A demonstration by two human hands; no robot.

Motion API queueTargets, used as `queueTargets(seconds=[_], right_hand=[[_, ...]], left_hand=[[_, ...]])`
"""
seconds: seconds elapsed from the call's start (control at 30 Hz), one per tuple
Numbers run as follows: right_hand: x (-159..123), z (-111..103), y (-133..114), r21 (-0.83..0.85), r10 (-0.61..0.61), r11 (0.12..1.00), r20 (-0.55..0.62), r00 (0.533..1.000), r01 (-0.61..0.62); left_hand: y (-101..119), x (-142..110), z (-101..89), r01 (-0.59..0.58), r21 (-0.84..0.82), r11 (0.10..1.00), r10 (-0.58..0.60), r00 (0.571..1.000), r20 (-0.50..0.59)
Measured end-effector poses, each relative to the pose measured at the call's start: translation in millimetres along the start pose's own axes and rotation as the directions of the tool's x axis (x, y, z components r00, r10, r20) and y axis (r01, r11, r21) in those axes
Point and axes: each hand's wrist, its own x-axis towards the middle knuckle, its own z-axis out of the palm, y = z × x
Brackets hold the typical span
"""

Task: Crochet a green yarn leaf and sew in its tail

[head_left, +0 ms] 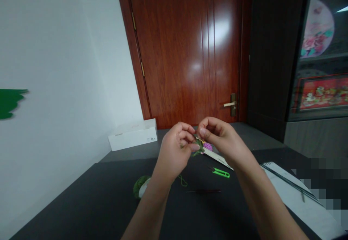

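Note:
My left hand (178,144) and my right hand (219,135) are raised together above a dark table (81,203). Both pinch a small green crocheted piece (199,147) held between their fingertips. A green yarn strand (183,181) trails down from it toward a green yarn ball (140,186) on the table, left of my left forearm. A purple crocheted flower (208,146) shows just behind my right fingers; whether it is held or lying on the table I cannot tell.
Green thread snips (221,173) and a dark crochet hook (203,191) lie on the table. A white sheet (299,200) with thin dark rods (288,182) lies right. A white box (133,135) sits by the wall. A brown door (187,51) stands behind.

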Motion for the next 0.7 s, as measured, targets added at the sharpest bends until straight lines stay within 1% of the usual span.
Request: queueTargets(seconds=[0.1, 0.17, 0.23, 0.3, 0.4, 0.5, 0.57, 0.63, 0.67, 0.7], right_hand=[[7.2, -4.5, 4.3, 0.250, 0.042, 0.968, -0.121, 0.992, -0.010], [11.6, -9.8, 5.7, 0.362, 0.044, 0.932, -0.206, 0.978, 0.035], [14.2, -15.6, 5.3, 0.406, 0.036, 0.911, -0.242, 0.969, 0.068], [15.0, -20.0, 4.1, 0.395, 0.033, 0.917, -0.212, 0.977, 0.055], [14.6, -23.0, 3.2, 0.304, 0.028, 0.952, -0.116, 0.993, 0.009], [12.8, -24.0, 3.9, 0.145, 0.015, 0.989, -0.034, 0.999, -0.010], [9.7, -24.7, 3.7, 0.026, 0.020, 0.999, 0.073, 0.997, -0.022], [5.0, -24.3, 2.1, -0.121, 0.035, 0.993, 0.188, 0.981, -0.012], [2.4, -23.3, 0.8, -0.206, 0.036, 0.978, 0.225, 0.974, 0.011], [-0.2, -21.8, -0.8, -0.305, 0.021, 0.951, 0.226, 0.974, 0.051]], left_hand=[[3.7, -4.2, 5.6, 0.020, -0.008, 1.000, -0.020, 0.998, 0.061], [7.1, -7.2, 9.1, 0.048, -0.022, 0.999, -0.045, 0.992, 0.116], [10.0, -8.8, 11.0, 0.070, -0.042, 0.997, -0.062, 0.986, 0.153], [11.7, -8.4, 10.5, 0.081, -0.057, 0.995, -0.072, 0.985, 0.154], [11.9, -5.2, 5.4, 0.078, -0.052, 0.996, -0.072, 0.992, 0.101], [10.1, -2.1, -1.6, 0.058, -0.047, 0.997, -0.056, 0.997, 0.044], [8.4, -1.0, -5.6, 0.046, -0.046, 0.998, -0.045, 0.999, 0.018], [6.7, -0.4, -8.2, 0.033, -0.045, 0.998, -0.034, 0.999, -0.009], [6.1, -0.2, -9.0, 0.028, -0.046, 0.999, -0.029, 0.999, -0.021], [5.7, 0.0, -9.5, 0.025, -0.048, 0.999, -0.026, 0.999, -0.031]])
